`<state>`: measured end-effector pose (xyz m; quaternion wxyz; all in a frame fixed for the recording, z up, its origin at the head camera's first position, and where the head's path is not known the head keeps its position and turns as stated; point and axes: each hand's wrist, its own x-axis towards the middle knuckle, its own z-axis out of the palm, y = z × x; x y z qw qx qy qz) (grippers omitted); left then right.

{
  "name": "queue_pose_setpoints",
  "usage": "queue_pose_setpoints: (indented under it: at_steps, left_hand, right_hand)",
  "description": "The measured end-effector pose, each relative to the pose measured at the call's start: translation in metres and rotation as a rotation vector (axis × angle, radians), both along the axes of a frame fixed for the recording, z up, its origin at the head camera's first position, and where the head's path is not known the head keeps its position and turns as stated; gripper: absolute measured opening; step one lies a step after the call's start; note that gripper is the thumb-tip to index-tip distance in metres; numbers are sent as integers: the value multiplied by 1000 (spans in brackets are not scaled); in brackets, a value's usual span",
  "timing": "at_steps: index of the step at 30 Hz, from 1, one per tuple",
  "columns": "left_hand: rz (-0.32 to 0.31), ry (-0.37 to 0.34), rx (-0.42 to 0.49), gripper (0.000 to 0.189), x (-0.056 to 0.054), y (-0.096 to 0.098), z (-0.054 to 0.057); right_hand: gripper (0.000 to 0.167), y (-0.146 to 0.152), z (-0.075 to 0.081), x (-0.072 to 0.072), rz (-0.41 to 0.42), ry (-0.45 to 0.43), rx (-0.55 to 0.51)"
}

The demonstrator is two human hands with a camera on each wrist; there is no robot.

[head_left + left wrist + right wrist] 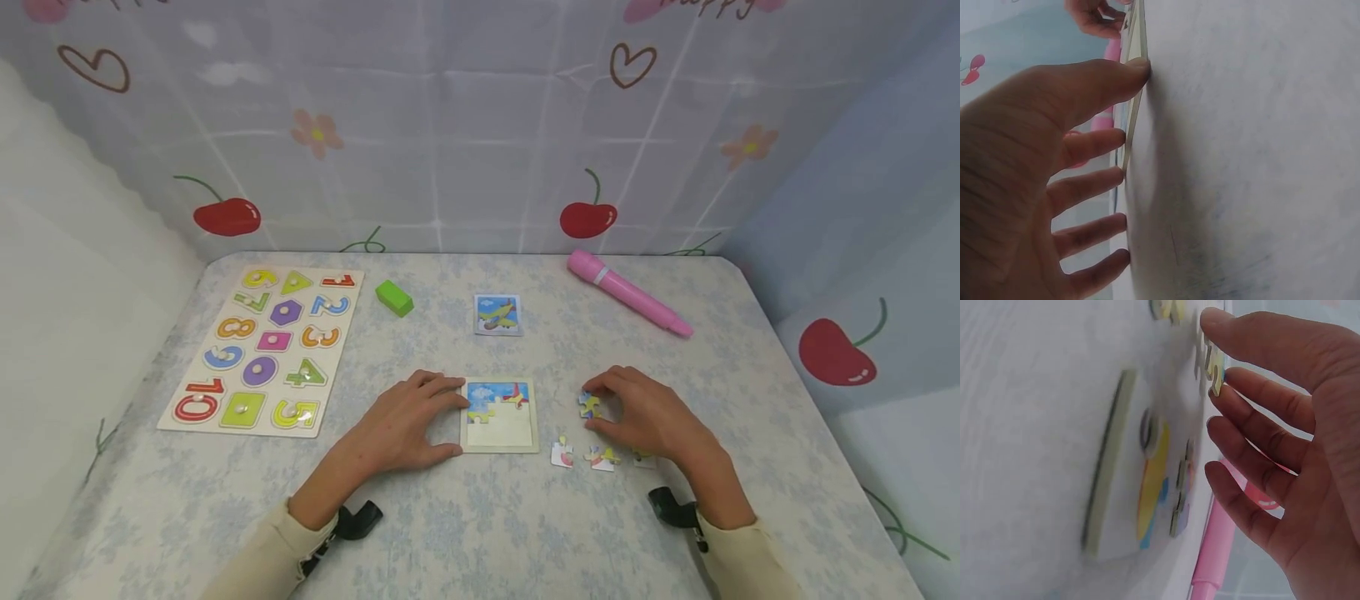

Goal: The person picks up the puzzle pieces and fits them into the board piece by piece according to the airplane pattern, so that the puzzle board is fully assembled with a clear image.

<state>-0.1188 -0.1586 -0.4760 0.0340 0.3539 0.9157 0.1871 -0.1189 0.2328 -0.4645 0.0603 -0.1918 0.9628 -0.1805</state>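
A small jigsaw board [501, 446] with a pale frame has several pieces filling its top and left, showing sky and part of an airplane. My left hand [408, 422] rests at its left edge, with the thumb at the near corner and fairly straight fingers touching the side. To the right of the board, my right hand [648, 412] pinches a blue and yellow jigsaw piece [589, 406] between thumb and index finger. Loose jigsaw pieces lie near that hand: one [562, 452] beside the board, another [602, 457], and a third [643, 459] partly hidden under the hand.
A picture card [497, 315] with an airplane lies behind the board. A green block [394, 298] sits to its left and a thick pink pen [630, 296] to its right. The number and shape board [300, 417] takes up the table's left side. A curtain [450, 167] hangs behind.
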Motion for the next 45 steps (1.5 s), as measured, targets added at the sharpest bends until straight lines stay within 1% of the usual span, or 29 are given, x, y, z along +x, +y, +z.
queue_pose_setpoints:
  at_steps: [6, 15, 20, 27, 34, 45]
  left_hand:
    - [6, -13, -9, 59, 1, -1, 1]
    - [6, -11, -23, 58, 0, -1, 4]
    - [9, -12, -23, 58, 1, -1, 4]
    - [7, -14, -17, 58, 1, -1, 4]
    - [9, -15, -12, 59, 2, -1, 2]
    - [7, -25, -12, 61, 2, 0, -2]
  right_hand:
    - [55, -11, 2, -1, 42, 18, -3]
    - [52, -37, 7, -4, 129, 93, -11]
    - [50, -51, 7, -7, 157, 96, -22]
    - [49, -72, 6, -8, 193, 122, -24]
    - [48, -91, 2, -7, 220, 146, 22]
    - [49, -107, -3, -10, 255, 182, 48]
